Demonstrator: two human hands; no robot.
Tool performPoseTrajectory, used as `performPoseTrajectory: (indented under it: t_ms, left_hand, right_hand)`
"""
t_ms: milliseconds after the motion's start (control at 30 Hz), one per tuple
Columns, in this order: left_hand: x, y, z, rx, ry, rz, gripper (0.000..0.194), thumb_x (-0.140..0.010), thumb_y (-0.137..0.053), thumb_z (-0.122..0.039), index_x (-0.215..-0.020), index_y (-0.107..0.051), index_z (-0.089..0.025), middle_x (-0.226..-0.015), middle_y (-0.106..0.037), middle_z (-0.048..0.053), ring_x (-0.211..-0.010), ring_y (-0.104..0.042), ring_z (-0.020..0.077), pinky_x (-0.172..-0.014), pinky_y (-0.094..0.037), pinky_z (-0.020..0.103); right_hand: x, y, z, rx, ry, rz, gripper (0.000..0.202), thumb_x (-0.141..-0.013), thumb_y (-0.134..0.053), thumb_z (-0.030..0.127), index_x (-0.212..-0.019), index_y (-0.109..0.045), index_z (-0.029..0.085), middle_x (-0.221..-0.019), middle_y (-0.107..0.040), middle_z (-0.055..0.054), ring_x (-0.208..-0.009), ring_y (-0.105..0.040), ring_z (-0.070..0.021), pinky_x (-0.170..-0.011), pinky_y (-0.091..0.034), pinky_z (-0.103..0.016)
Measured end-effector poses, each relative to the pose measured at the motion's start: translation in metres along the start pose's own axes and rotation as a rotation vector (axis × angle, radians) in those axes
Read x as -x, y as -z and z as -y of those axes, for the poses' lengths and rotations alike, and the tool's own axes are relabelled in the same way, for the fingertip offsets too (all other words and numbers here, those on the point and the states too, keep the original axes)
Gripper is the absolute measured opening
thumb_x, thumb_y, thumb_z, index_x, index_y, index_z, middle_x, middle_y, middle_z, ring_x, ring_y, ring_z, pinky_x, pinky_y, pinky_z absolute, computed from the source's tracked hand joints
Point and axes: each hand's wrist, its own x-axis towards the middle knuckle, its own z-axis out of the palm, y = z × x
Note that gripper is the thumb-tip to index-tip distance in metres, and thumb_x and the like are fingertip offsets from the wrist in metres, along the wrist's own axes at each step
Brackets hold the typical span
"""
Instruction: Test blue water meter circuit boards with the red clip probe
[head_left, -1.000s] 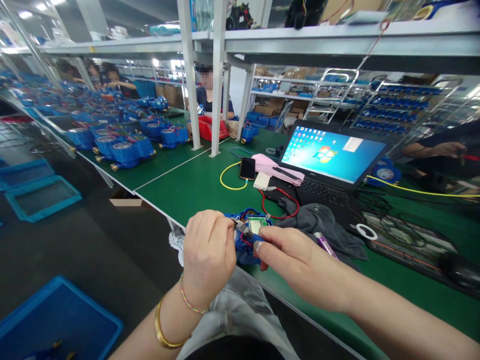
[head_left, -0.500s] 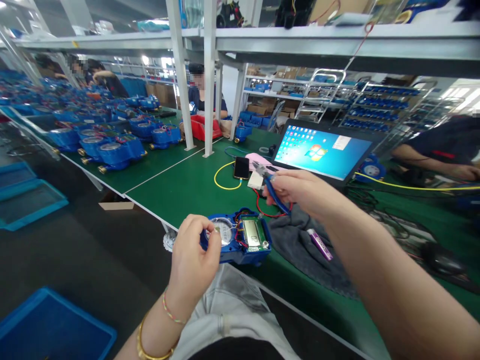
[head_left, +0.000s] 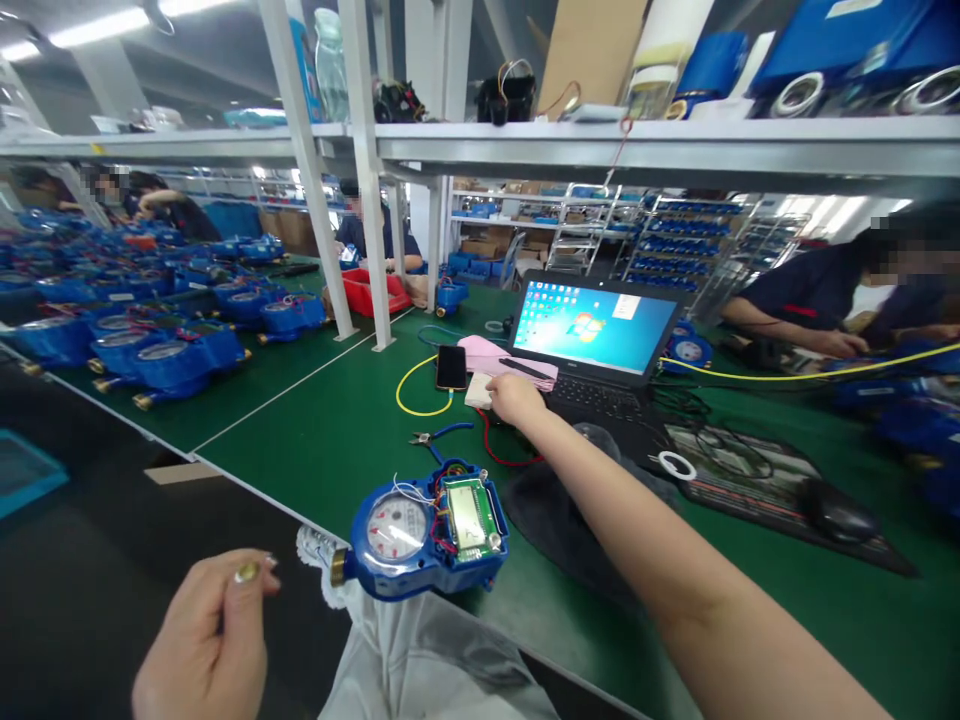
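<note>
My left hand (head_left: 214, 630) is off the table's front edge, thumb and fingers pinched together. Whatever is between the fingertips is too small to make out. My right hand (head_left: 517, 400) reaches across to a small white pad (head_left: 478, 390), its fingers curled down at the pad's edge; what they hold, if anything, is hidden. Between the hands sits a blue water meter (head_left: 394, 528) with a round dial, a brass end, loose white wires and a circuit board with a grey display (head_left: 466, 515). Blue-handled cutting pliers (head_left: 453, 428) lie behind the meter.
A phone (head_left: 451, 367) with a yellow cable lies beside a pink cloth (head_left: 487, 353). An open laptop (head_left: 592, 330) stands behind my right hand. A dark cloth (head_left: 559, 520) lies under my right forearm. Several blue meters (head_left: 169, 365) crowd the left; co-workers sit beyond.
My right hand has let go of the pliers, now on the table, and moved to the white pad. My left hand has moved left, away from the meter. The view has shifted.
</note>
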Motion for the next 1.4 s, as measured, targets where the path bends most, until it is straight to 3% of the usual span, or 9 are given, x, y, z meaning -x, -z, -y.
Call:
performPoseTrajectory:
  t_ms: [167,400,600,800,967,1067,1167,1267,1400]
  left_hand:
    - [0.000,-0.004,0.003,-0.085,0.084,-0.008,0.026,-0.085,-0.044,-0.048,-0.098,-0.052,-0.026,-0.102,-0.055,0.005,-0.096,-0.053,0.0283,-0.082,-0.040,0.045]
    - [-0.003,0.003,-0.021,-0.065,-0.136,-0.006,0.014,-0.087,-0.047,-0.037,-0.092,-0.055,-0.025,-0.094,-0.058,0.001,-0.088,-0.056,0.0186,-0.076,-0.042,0.030]
    - [-0.004,-0.011,-0.089,0.386,-0.237,0.380,0.026,-0.092,-0.041,-0.027,-0.074,-0.061,-0.025,-0.071,-0.060,-0.003,-0.067,-0.057,0.0109,-0.061,-0.043,0.022]
    - [0.001,-0.038,-0.132,0.644,0.095,0.727,0.039,-0.091,-0.038,-0.043,-0.082,-0.065,-0.017,-0.070,-0.061,0.002,-0.062,-0.053,0.0124,-0.054,-0.041,0.023]
    - [0.003,-0.046,-0.134,0.694,0.244,0.683,0.026,-0.084,-0.049,-0.034,-0.067,-0.055,-0.016,-0.060,-0.054,-0.002,-0.051,-0.041,0.0086,-0.049,-0.033,0.021]
    - [0.005,-0.046,-0.133,0.610,0.151,0.569,0.027,-0.084,-0.050,-0.033,-0.064,-0.055,-0.016,-0.057,-0.050,-0.003,-0.052,-0.040,0.0091,-0.050,-0.031,0.022]
    - [0.008,-0.048,-0.136,0.540,0.069,0.556,0.029,-0.085,-0.050,-0.033,-0.062,-0.056,-0.015,-0.059,-0.052,-0.002,-0.057,-0.044,0.0102,-0.052,-0.032,0.022]
    - [0.011,-0.048,-0.136,0.484,-0.029,0.526,0.031,-0.088,-0.047,-0.031,-0.062,-0.056,-0.016,-0.059,-0.053,-0.002,-0.057,-0.046,0.0097,-0.053,-0.034,0.021]
    - [0.017,-0.036,-0.124,0.368,-0.165,0.419,0.030,-0.089,-0.045,-0.024,-0.063,-0.057,-0.016,-0.060,-0.055,-0.002,-0.056,-0.050,0.0081,-0.053,-0.035,0.020]
  right_hand:
    - [-0.007,-0.015,-0.042,0.041,-0.085,-0.040,0.027,-0.082,-0.053,0.016,-0.104,-0.067,0.013,-0.111,-0.062,-0.016,-0.098,-0.058,-0.0234,-0.084,-0.042,-0.034]
    - [0.038,0.019,-0.015,-0.058,0.130,-0.267,0.027,-0.089,-0.047,0.027,-0.109,-0.062,0.019,-0.097,-0.068,-0.006,-0.089,-0.062,-0.0175,-0.081,-0.044,-0.027]
    - [0.124,0.048,0.020,-0.207,0.635,-0.700,0.014,-0.084,-0.056,0.017,-0.093,-0.067,0.018,-0.089,-0.074,-0.005,-0.080,-0.069,-0.0156,-0.074,-0.051,-0.023]
    - [0.149,0.044,0.031,-0.351,0.879,-0.836,0.021,-0.079,-0.058,0.005,-0.094,-0.063,0.019,-0.082,-0.074,-0.004,-0.073,-0.070,-0.0132,-0.065,-0.056,-0.020]
    - [0.156,0.051,0.032,-0.609,0.677,-0.713,0.016,-0.079,-0.058,0.010,-0.092,-0.060,0.020,-0.081,-0.073,-0.003,-0.068,-0.069,-0.0133,-0.063,-0.056,-0.021]
    - [0.159,0.061,0.036,-1.026,0.449,-0.239,0.008,-0.082,-0.059,0.023,-0.088,-0.061,0.018,-0.068,-0.069,0.000,-0.056,-0.064,-0.0105,-0.051,-0.053,-0.018]
    - [0.160,0.064,0.041,-1.280,0.413,0.197,0.014,-0.074,-0.069,0.026,-0.085,-0.067,0.017,-0.068,-0.068,0.000,-0.057,-0.064,-0.0093,-0.051,-0.053,-0.016]
    - [0.161,0.061,0.045,-1.404,0.357,0.273,0.011,-0.072,-0.072,0.023,-0.080,-0.068,0.017,-0.068,-0.068,0.001,-0.060,-0.064,-0.0097,-0.058,-0.054,-0.018]
    - [0.158,0.058,0.039,-1.417,0.309,0.113,0.010,-0.071,-0.072,0.023,-0.079,-0.069,0.017,-0.068,-0.067,0.000,-0.057,-0.061,-0.0084,-0.054,-0.052,-0.017]
